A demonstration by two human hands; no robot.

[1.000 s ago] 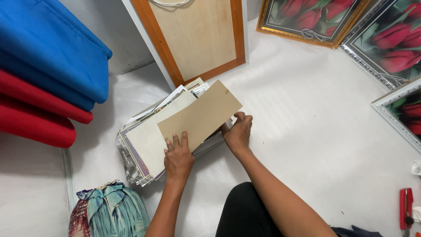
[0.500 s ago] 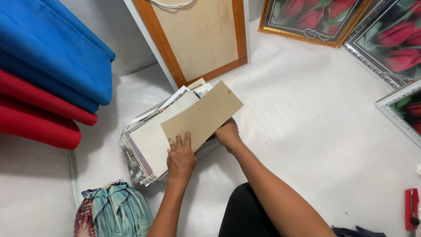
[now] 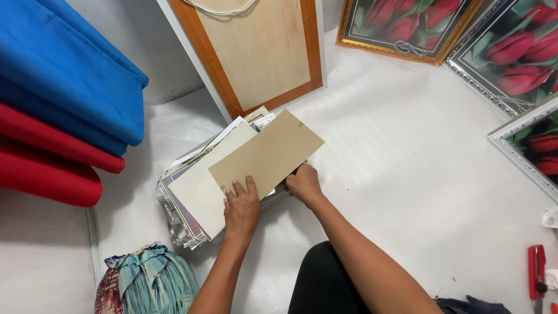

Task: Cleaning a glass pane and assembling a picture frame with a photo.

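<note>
A tan cardboard sheet lies tilted on top of a stack of prints and boards on the white floor. My left hand rests flat on the sheet's near corner, fingers spread. My right hand is at the stack's right edge, fingers curled under the tan sheet, so its grip is partly hidden.
Folded blue fabric and red fabric are stacked at left. A wood-backed frame leans behind the stack. Framed tulip pictures stand at upper right. A patterned cloth bundle sits near left, a red tool at lower right.
My right hand slid lower and under the tan sheet's edge. My left hand stays pressed on the sheet. The view shifted slightly.
</note>
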